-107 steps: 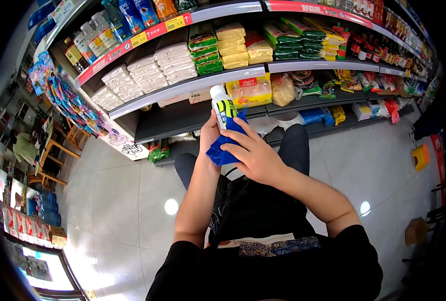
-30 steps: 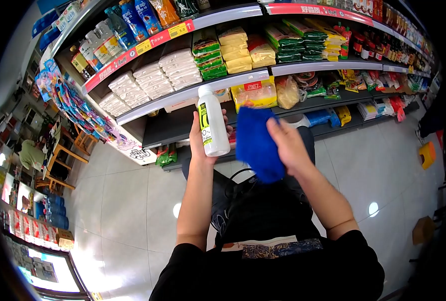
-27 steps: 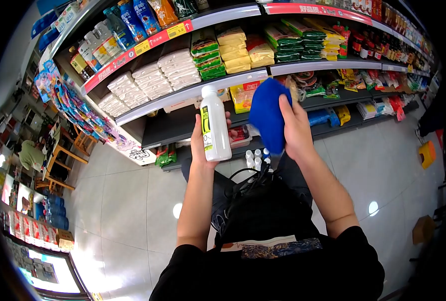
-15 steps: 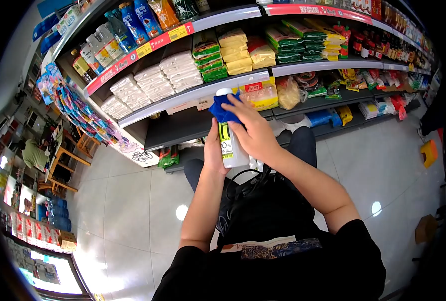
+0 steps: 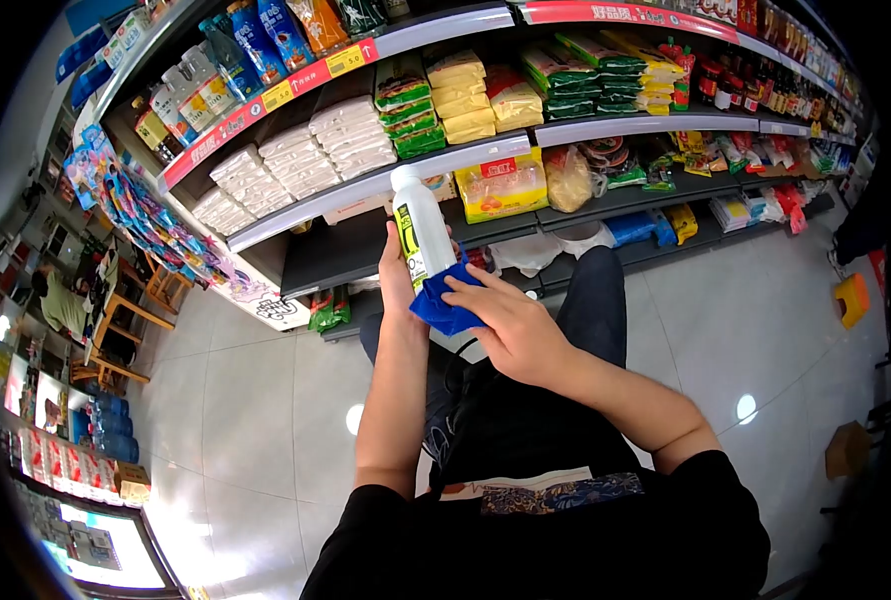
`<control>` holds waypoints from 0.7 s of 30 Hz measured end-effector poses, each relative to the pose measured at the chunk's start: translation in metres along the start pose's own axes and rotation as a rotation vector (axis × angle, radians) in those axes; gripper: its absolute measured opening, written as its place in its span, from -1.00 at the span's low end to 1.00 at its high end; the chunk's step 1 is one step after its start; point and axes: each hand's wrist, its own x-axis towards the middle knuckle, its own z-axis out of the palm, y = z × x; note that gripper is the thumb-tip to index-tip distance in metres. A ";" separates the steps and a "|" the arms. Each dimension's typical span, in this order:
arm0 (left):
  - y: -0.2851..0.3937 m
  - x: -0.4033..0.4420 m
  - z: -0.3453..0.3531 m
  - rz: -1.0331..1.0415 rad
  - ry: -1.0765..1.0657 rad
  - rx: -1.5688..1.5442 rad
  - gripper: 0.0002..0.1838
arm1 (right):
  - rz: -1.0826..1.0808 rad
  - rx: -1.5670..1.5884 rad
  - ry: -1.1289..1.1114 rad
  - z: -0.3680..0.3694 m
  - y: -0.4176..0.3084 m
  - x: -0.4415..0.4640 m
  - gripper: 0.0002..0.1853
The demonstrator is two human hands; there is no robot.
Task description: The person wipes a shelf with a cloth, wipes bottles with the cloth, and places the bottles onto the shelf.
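Observation:
A white bottle (image 5: 423, 226) with a white cap and a yellow-green label is held tilted in front of the shelves. My left hand (image 5: 397, 279) grips it from the left side, with fingertips showing behind it. My right hand (image 5: 510, 325) presses a blue cloth (image 5: 447, 300) against the bottle's lower end. The cloth covers the base, and the thumb of my right hand is partly hidden.
A store shelf holds stacked white packs (image 5: 299, 158), green packs (image 5: 405, 108), yellow packs (image 5: 460, 95) and a large yellow package (image 5: 502, 186). Bottled drinks (image 5: 227, 62) stand above. Hanging toys (image 5: 150, 215) cover the left shelf end. My knees are close to the bottom shelf.
The cloth and my right hand have moved from the bottle's cap down to its base. The bottle's cap and upper body are now uncovered, and it has shifted slightly up and left.

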 end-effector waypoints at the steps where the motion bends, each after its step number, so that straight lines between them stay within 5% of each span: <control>1: 0.002 0.000 0.001 0.033 0.053 0.042 -0.38 | 0.010 0.032 0.020 0.000 0.003 -0.002 -0.62; 4: 0.005 0.002 0.009 0.127 0.174 0.038 -0.39 | 0.453 0.447 -0.100 -0.021 0.004 -0.007 -0.69; 8: 0.008 -0.009 0.018 0.067 0.185 0.098 -0.40 | 0.799 1.046 0.333 -0.035 0.023 -0.005 -0.68; 13: -0.003 -0.019 0.037 -0.122 0.183 -0.062 -0.19 | 0.620 1.067 0.648 -0.052 0.049 0.027 -0.68; 18: -0.019 -0.027 0.048 -0.148 0.205 0.014 -0.35 | 0.413 0.779 0.797 -0.054 0.059 0.075 -0.70; 21: -0.024 -0.029 0.051 -0.147 0.124 0.120 -0.35 | 0.466 0.616 0.806 -0.059 0.067 0.098 -0.66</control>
